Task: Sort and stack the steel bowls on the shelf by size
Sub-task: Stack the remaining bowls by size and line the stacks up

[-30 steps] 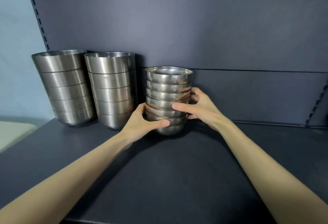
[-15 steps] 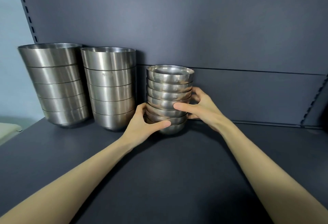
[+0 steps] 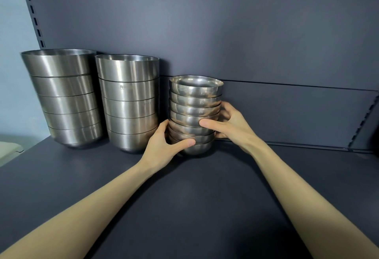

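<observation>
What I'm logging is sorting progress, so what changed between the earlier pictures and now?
Nothing visibly changed except a slight shift of the view. The left hand and right hand still grip the small bowl stack, which stands where it was on the shelf, beside the middle stack and the left stack.

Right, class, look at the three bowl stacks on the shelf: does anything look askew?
Yes. In the small stack, gripped by the left hand and right hand, the lower bowls sit tilted, rims not parallel with those above. The leftmost stack leans, perhaps lens distortion.
</observation>
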Demonstrator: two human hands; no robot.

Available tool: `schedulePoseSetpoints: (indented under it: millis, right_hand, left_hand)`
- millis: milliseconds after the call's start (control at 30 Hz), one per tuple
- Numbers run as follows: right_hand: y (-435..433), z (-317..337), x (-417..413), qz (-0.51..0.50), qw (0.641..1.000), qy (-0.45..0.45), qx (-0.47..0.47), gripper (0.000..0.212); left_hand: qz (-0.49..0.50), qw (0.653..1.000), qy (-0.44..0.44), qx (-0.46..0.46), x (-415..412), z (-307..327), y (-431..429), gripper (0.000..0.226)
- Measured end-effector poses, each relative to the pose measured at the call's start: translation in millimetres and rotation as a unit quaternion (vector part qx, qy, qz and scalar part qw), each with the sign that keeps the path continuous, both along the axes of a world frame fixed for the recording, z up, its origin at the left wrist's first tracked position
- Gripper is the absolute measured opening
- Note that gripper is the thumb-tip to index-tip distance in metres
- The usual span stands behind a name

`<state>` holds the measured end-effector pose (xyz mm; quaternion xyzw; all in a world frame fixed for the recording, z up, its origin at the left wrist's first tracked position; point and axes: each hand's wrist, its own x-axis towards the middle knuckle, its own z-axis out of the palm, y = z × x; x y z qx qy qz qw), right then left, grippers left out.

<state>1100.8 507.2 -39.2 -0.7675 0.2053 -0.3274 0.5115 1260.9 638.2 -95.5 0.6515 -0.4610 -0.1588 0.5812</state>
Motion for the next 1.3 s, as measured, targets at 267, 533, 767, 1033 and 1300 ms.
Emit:
schedulePoseSetpoints:
  millis: [267,533,767,1033,1300]
  right_hand:
    - [-1.5,0.2,3.4,0.007,1.0,-0.009,0.012,0.07]
    - [-1.8,-1.0,3.5,0.002,1.0,-0.011,0.017,0.068]
    - [0.1,-0.7,6.1,-0.003,1.0,-0.003,0.006,0.074]
    - [1.1,-0.3,5.9,-0.006,1.0,0.005,0.002,0.075]
    - [3.8,2.1,6.0,-0.006,1.0,0.021,0.004,0.076]
  left_hand:
    - [0.021,1.0,-0.023,-0.003,0.8,-1.3,-0.9,0.094]
    - [0.026,0.999,-0.031,-0.005,-1.3,-0.5,0.2,0.104]
    - [0.021,0.999,-0.036,-0.01,2.8,-2.8,1.9,0.094]
    - [0.011,0.999,-0.038,-0.012,2.4,-2.1,3.8,0.089]
    - [0.019,0.999,-0.049,0.001,-1.7,0.1,7.5,0.051]
